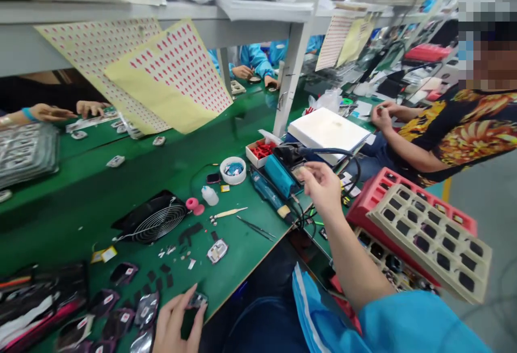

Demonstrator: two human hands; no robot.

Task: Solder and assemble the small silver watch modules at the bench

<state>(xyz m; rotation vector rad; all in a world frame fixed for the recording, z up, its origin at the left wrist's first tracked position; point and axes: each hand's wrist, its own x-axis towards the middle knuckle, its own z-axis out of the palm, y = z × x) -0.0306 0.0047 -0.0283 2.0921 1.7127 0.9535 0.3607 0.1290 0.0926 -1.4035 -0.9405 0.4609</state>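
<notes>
My left hand (177, 320), at the bottom of the view, pinches a small dark device part (197, 300) between thumb and fingers above the green table (238, 251). My right hand (323, 186) is raised beside a teal soldering station (280, 174), its fingers closed near the station's tan sponge area; what they hold, if anything, is too small to make out. A blue electric screwdriver (270, 197) lies left of the station. Tweezers (256, 227), a light-handled brush (229, 213) and an opened white device housing (217, 251) rest between my hands.
A black fan with wire guard (155, 218) stands at centre left. Several dark watch-like units (117, 323) lie lower left. Stacked trays (436, 234) fill the right. A shelf post (291, 84) rises behind. A person's hands (383, 116) are at upper right.
</notes>
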